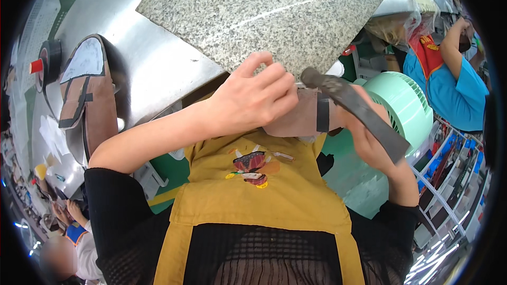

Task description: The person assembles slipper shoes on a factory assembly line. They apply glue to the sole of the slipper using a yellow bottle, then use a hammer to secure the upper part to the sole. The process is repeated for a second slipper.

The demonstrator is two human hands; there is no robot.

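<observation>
My left hand (pixel 259 94) is closed at the near corner of a speckled granite slab (pixel 274 16), its index finger bent up and its fingertips hidden. Right beside and under it is a pinkish-brown leather-like piece (pixel 298 116) with a black strip (pixel 322 112) across it; the hand seems to grip its edge. My right hand (pixel 364 132) is closed under a dark metal hammer (pixel 364 113), round at one end and flaring wide at the other. The hammer's handle is hidden, and the hand is slightly blurred.
A brown bag-like piece (pixel 97 111) with a pale top panel lies on the metal table (pixel 142 68), beside a black roll (pixel 50 66) with a red knob. A mint-green fan (pixel 401 108) stands close to my right hand. A person in blue (pixel 449 92) works at the right.
</observation>
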